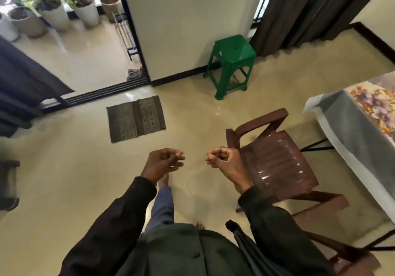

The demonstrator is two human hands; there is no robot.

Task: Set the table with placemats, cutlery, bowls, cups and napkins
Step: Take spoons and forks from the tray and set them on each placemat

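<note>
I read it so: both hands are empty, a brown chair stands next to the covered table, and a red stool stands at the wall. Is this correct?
One thing is wrong: the stool at the wall is green, not red, as the head view shows. The left hand and right hand are empty, and the brown chair stands next to the covered table.
</note>
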